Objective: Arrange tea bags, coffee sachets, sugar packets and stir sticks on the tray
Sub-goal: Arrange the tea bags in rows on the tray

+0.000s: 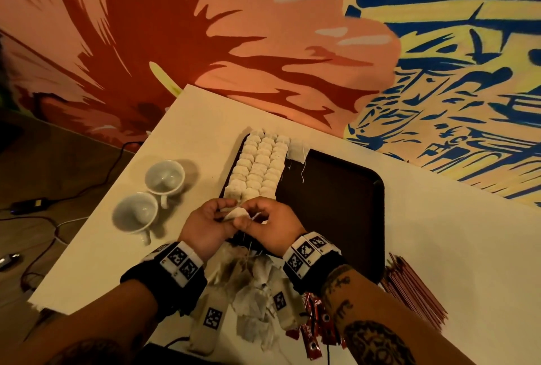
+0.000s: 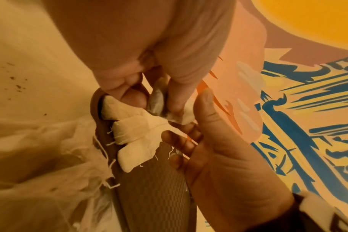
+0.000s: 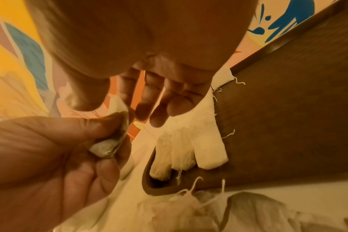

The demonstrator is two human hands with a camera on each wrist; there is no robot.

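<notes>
A dark brown tray (image 1: 336,189) lies on the white table. Three neat columns of tea bags (image 1: 260,165) fill its left part; the near ends of these tea bags (image 3: 199,141) show in the right wrist view. At the near end of the columns both hands hold one tea bag (image 1: 238,214) just above the tray. My left hand (image 1: 231,212) pinches the tea bag (image 2: 157,100) between thumb and fingers. My right hand (image 1: 251,216) pinches its other end, thumb (image 2: 205,97) on top. A heap of loose tea bags (image 1: 254,285) lies under my wrists.
Red coffee sachets (image 1: 316,326) lie by my right forearm. A bundle of reddish sticks (image 1: 412,291) sits right of the tray's near corner. Two white cups (image 1: 165,178) (image 1: 136,212) stand left of the tray. The tray's right part is bare. Cables run over the floor at left.
</notes>
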